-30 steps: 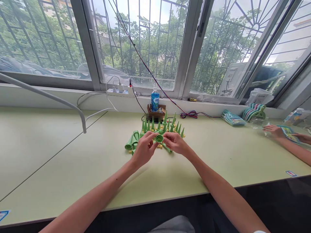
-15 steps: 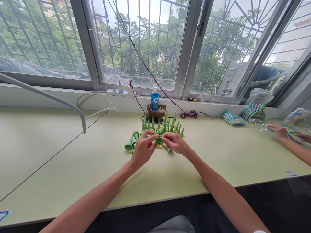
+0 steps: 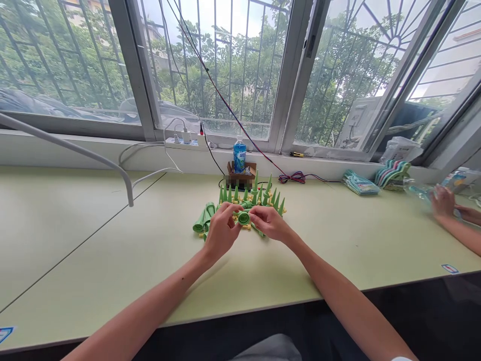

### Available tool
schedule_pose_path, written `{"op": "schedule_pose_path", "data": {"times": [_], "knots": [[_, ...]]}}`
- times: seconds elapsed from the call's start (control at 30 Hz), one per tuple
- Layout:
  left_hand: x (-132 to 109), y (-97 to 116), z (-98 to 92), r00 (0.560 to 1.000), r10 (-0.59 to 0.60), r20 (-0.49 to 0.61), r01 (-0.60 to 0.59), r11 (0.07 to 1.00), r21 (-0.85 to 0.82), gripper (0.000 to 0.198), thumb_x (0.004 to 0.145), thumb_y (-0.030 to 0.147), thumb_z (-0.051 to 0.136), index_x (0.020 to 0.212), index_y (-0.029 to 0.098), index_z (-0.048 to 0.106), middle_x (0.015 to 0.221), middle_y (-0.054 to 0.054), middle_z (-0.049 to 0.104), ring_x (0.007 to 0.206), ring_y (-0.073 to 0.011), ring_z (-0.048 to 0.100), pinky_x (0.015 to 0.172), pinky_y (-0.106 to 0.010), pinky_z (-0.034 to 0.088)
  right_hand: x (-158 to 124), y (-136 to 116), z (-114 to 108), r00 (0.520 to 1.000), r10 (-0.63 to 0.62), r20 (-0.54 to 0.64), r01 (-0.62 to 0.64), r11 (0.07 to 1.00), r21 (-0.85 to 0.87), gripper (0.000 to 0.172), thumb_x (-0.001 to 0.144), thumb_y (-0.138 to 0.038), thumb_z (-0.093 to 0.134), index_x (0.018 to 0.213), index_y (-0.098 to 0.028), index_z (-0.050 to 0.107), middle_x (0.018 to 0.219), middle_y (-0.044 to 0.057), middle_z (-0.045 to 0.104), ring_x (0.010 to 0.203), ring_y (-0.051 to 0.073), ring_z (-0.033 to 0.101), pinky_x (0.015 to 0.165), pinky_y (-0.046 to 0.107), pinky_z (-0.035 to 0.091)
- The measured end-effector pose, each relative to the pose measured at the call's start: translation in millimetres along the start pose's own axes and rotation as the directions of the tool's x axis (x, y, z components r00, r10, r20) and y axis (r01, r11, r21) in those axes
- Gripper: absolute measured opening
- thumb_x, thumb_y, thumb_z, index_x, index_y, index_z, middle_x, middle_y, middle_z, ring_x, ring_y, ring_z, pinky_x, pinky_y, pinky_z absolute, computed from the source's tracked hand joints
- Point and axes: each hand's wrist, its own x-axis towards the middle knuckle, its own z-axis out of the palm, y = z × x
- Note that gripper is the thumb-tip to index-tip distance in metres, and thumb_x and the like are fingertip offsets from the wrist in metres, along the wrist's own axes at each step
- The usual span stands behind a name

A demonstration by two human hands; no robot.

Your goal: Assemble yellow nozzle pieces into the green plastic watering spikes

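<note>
A hollow green plastic cone spike [image 3: 244,218] is held off the table with its round, ringed wide end turned towards me. My left hand [image 3: 223,224] grips it from the left with thumb and fingers. From the right, my right hand [image 3: 271,221] pinches at the rim; anything small within those fingertips is hidden. Just beyond stand several upright green spikes [image 3: 265,193] with small yellow pieces at their bases. Beside my left hand lie more green cones [image 3: 203,219], wide ends facing forward. A yellow piece [image 3: 246,227] shows below the held cone.
Behind the spikes, a bottle of blue liquid [image 3: 239,156] stands in a small cardboard box [image 3: 230,168]. A grey tube [image 3: 112,168] arches over the table at left. At right are packed teal items [image 3: 361,182], hangers [image 3: 394,173] and another person's hands [image 3: 444,201] with clear plastic.
The cone has shifted slightly left and tilted, showing more of its side. My hands moved a little with it. The other person's near hand moved right and lifted clear plastic.
</note>
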Motion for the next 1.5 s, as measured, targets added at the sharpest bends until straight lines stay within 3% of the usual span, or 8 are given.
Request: {"op": "schedule_pose_path", "data": {"times": [0.17,0.33,0.47,0.63,0.9,1.13,1.27,1.5], "knots": [[1,1,-0.5,0.993,-0.12,-0.002,0.12,0.992,-0.036,0.014,0.077,0.024,0.061,0.08,0.019,0.048,0.076,0.003,0.053,0.045,-0.0041,0.038,0.044,-0.018,0.033,0,-2,1,1.0,-0.014,-0.025,0.013,0.999,-0.032,0.03,0.091,-0.044,0.051,0.078,-0.017,0.056,0.057,-0.004,0.042,0.05,0.009,0.037,0.047,0.022,0.03],[2,7,-2.2,0.969,-0.232,0.081,0.243,0.955,-0.172,0.014,0.077,0.027,0.06,0.075,0.018,0.05,0.063,0.004,0.051,0.045,-0.0057,0.041,0.042,-0.018,0.032,-1,-3,1,0.998,-0.027,-0.062,0.024,0.999,-0.049,0.029,0.091,-0.043,0.05,0.081,-0.017,0.057,0.058,-0.003,0.044,0.051,0.009,0.037,0.048,0.022,0.031],[4,12,-4.4,0.899,-0.379,0.218,0.436,0.817,-0.377,0.022,0.081,0.038,0.059,0.079,0.017,0.053,0.05,0.005,0.047,0.037,-0.0075,0.041,0.036,-0.019,0.031,-1,-3,1,0.995,-0.032,-0.092,0.028,0.998,-0.048,0.028,0.09,-0.044,0.051,0.082,-0.017,0.056,0.058,-0.003,0.045,0.051,0.01,0.039,0.048,0.022,0.032],[7,13,-6.1,0.842,-0.431,0.324,0.539,0.683,-0.493,0.037,0.087,0.05,0.05,0.069,0.017,0.049,0.042,0.004,0.046,0.033,-0.0083,0.04,0.034,-0.02,0.031,0,-1,1,0.994,-0.038,-0.106,0.031,0.997,-0.063,0.028,0.091,-0.044,0.05,0.08,-0.018,0.054,0.058,-0.004,0.044,0.05,0.01,0.038,0.048,0.022,0.032],[6,16,-9.0,0.827,-0.407,0.387,0.551,0.719,-0.424,0.035,0.082,0.05,0.059,0.073,0.016,0.055,0.043,0.004,0.049,0.035,-0.0081,0.042,0.036,-0.02,0.031,0,-1,1,0.995,-0.053,-0.084,0.044,0.993,-0.105,0.025,0.092,-0.039,0.049,0.078,-0.018,0.052,0.058,-0.004,0.041,0.051,0.009,0.035,0.048,0.022,0.029],[7,19,-11.8,0.864,-0.36,0.352,0.49,0.763,-0.421,0.033,0.079,0.046,0.064,0.069,0.017,0.052,0.042,0.006,0.043,0.037,-0.0071,0.04,0.038,-0.02,0.033,1,1,1,0.996,-0.034,-0.083,0.023,0.991,-0.132,0.027,0.091,-0.04,0.048,0.076,-0.018,0.053,0.057,-0.005,0.041,0.051,0.009,0.034,0.049,0.022,0.029],[7,18,-11.7,0.871,-0.367,0.328,0.482,0.767,-0.423,0.033,0.074,0.046,0.069,0.084,0.016,0.06,0.046,0.006,0.046,0.038,-0.0077,0.04,0.037,-0.021,0.032,1,1,0,0.995,-0.04,-0.094,0.025,0.988,-0.152,0.027,0.091,-0.04,0.049,0.075,-0.018,0.052,0.057,-0.005,0.04,0.051,0.009,0.033,0.049,0.022,0.028],[4,12,-9.6,0.865,-0.379,0.328,0.493,0.763,-0.419,0.052,0.072,0.044,0.072,0.113,0.013,0.06,0.049,0.007,0.045,0.039,-0.0073,0.04,0.035,-0.02,0.03,1,3,0,0.994,-0.041,-0.098,0.023,0.985,-0.172,0.025,0.09,-0.036,0.049,0.075,-0.017,0.052,0.057,-0.005,0.039,0.052,0.009,0.032,0.049,0.022,0.026]]}}
